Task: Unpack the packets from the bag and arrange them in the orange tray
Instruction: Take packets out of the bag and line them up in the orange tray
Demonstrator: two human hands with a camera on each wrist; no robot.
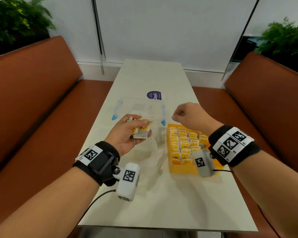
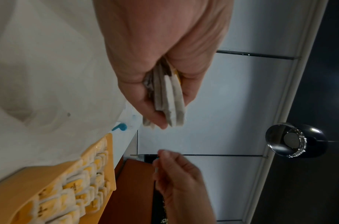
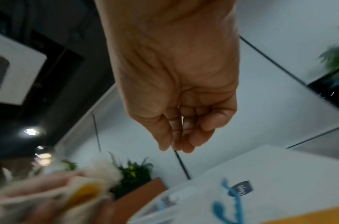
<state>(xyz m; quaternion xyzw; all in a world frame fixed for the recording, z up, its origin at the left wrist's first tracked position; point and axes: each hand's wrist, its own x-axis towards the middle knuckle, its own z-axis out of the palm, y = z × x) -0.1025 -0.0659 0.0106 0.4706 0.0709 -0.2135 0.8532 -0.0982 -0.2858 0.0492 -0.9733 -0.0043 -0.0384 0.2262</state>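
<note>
My left hand (image 1: 138, 129) is raised over the table and grips a small bunch of tea packets (image 1: 142, 133), white with yellow labels; the left wrist view shows their edges (image 2: 172, 97) between thumb and fingers. The orange tray (image 1: 179, 170) stands to the right, filled with rows of upright packets (image 1: 184, 143). My right hand (image 1: 177, 115) hovers above the tray's far end with fingers curled; nothing shows inside it in the right wrist view (image 3: 180, 139). The clear bag (image 1: 139, 107) with blue corners lies flat behind my left hand.
The white table (image 1: 162, 203) is narrow, with orange-brown benches (image 1: 33, 100) on both sides. A purple label (image 1: 154, 95) lies at the bag's far edge. Plants stand in the far corners behind the benches.
</note>
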